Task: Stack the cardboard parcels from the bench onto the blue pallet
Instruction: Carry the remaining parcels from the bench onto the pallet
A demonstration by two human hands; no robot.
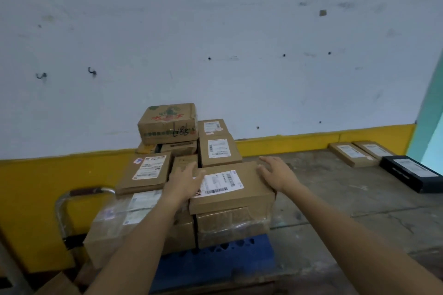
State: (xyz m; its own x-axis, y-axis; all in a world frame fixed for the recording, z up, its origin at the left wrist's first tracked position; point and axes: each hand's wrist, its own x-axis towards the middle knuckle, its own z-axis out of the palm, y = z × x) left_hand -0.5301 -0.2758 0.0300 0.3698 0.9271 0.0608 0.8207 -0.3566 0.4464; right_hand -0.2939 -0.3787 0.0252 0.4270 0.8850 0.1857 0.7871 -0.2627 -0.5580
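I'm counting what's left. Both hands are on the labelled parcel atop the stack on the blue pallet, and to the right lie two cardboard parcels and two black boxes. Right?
One black box lies there, not two; the head view shows it. The rest holds: left hand and right hand are on the labelled parcel above the blue pallet, two cardboard parcels at right.

Person, arms only in view.
- Left hand (185, 181), right hand (278, 172): bare, with slim fingers.
- Left forearm (143, 235), right forearm (347, 225): bare skin along the whole visible length, slender, reaching the lower edge of the view.
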